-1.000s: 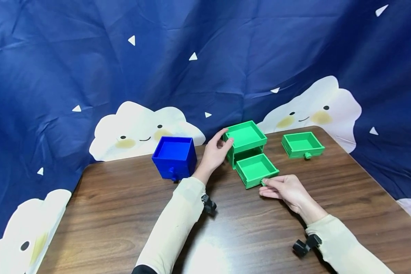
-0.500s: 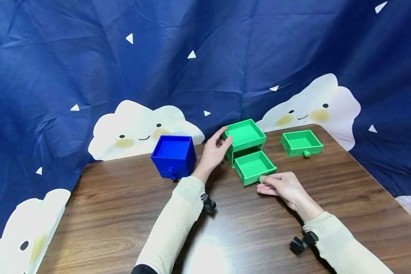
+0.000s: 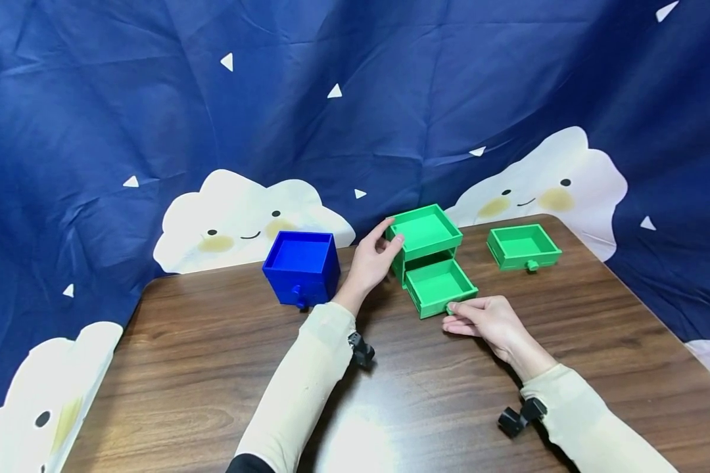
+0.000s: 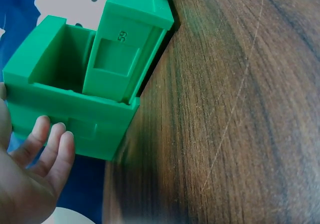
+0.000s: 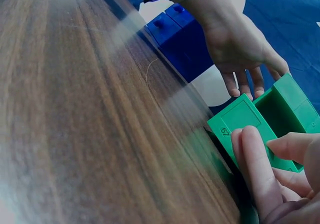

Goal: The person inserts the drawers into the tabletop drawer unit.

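Observation:
A small green drawer cabinet stands at the back of the table, with a shallow open tray as its top. My left hand holds its upper left edge, thumb and forefinger at the rim; in the left wrist view the other fingers lie loosely bent by the cabinet side. From the lower opening sticks out a green drawer, with nothing inside. My right hand pinches this drawer's front knob between thumb and fingers. The upper slot beneath the tray is an open dark gap.
To the right lies a second green drawer, detached, knob facing forward. A blue drawer cabinet with knobs stands left of the left hand. A blue curtain with clouds hangs behind the brown wooden table.
The lower green drawer has slid slightly back into the cabinet, with the right hand moving along on its knob. The left hand has kept its place on the cabinet.

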`<action>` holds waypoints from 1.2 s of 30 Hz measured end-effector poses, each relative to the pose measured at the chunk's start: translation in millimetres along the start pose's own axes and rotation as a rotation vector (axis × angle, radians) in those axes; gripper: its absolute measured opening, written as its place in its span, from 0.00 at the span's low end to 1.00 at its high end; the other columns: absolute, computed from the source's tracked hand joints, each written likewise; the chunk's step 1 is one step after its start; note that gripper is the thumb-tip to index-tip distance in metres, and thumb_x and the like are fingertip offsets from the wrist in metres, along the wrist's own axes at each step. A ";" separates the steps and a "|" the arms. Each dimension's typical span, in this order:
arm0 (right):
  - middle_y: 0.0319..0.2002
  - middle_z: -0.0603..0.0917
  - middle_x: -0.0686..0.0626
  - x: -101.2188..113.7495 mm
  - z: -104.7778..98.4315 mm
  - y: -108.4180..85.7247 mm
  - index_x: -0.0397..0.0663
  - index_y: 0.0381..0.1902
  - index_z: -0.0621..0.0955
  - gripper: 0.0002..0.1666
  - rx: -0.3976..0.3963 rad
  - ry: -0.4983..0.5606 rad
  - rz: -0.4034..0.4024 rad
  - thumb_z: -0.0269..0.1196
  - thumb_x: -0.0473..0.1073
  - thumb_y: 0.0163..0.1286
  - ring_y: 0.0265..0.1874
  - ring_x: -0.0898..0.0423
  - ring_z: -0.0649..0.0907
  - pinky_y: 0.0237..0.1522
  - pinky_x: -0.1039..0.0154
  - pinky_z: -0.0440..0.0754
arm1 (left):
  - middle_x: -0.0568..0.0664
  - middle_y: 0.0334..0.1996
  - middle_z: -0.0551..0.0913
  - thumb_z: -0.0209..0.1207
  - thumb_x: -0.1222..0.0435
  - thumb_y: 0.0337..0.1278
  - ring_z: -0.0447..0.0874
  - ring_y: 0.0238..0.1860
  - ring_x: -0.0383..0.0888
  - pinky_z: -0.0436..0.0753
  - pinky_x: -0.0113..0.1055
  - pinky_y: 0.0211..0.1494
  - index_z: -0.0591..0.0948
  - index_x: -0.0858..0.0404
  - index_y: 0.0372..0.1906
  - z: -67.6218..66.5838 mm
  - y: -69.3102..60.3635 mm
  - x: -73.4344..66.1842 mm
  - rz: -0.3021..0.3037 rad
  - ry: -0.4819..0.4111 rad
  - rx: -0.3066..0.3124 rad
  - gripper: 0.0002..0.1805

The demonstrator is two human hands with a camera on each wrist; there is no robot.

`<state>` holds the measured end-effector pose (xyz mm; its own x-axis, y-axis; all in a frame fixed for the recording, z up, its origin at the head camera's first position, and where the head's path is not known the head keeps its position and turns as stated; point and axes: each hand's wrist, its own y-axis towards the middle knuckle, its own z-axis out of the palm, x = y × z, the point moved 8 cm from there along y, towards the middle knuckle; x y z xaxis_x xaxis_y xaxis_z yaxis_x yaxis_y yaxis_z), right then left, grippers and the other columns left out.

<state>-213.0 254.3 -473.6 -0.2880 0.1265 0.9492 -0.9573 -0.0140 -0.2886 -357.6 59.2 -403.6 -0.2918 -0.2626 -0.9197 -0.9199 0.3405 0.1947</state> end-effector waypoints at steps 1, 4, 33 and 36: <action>0.33 0.94 0.42 0.2 0.6 0.0 0.11 0.63 0.73 0.24 0.004 -0.001 -0.003 0.59 0.31 0.82 0.34 0.56 0.95 0.46 0.62 0.92 | 0.43 0.36 0.77 0.60 0.51 0.79 0.74 0.37 0.39 0.74 0.31 0.46 0.73 0.49 0.80 -0.3 0.0 -0.2 0.000 0.002 -0.001 0.30; 0.33 0.94 0.43 -0.6 0.8 1.0 0.11 0.63 0.74 0.23 -0.002 -0.004 -0.003 0.59 0.31 0.82 0.34 0.56 0.95 0.46 0.62 0.92 | 0.43 0.35 0.77 0.60 0.51 0.79 0.74 0.37 0.39 0.74 0.31 0.46 0.73 0.49 0.80 -0.3 0.3 -0.4 0.002 0.009 -0.002 0.30; 0.32 0.93 0.45 3.7 6.0 22.2 0.12 0.67 0.71 0.26 -0.018 0.010 0.021 0.58 0.32 0.83 0.33 0.57 0.94 0.45 0.65 0.91 | 0.44 0.36 0.78 0.60 0.51 0.79 0.74 0.38 0.39 0.75 0.30 0.45 0.74 0.48 0.80 -1.5 -0.9 -0.7 -0.009 -0.001 -0.002 0.30; 0.32 0.93 0.45 3.9 5.6 25.2 0.14 0.67 0.72 0.25 -0.027 0.001 0.031 0.58 0.33 0.83 0.33 0.57 0.94 0.45 0.64 0.92 | 0.44 0.36 0.77 0.60 0.51 0.79 0.74 0.38 0.39 0.75 0.30 0.45 0.74 0.48 0.80 -1.2 0.2 -0.7 -0.008 0.001 -0.004 0.30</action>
<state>-238.4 249.0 -476.5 -0.3173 0.1277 0.9397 -0.9471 0.0086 -0.3209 -357.9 58.4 -402.5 -0.2848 -0.2661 -0.9209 -0.9232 0.3348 0.1888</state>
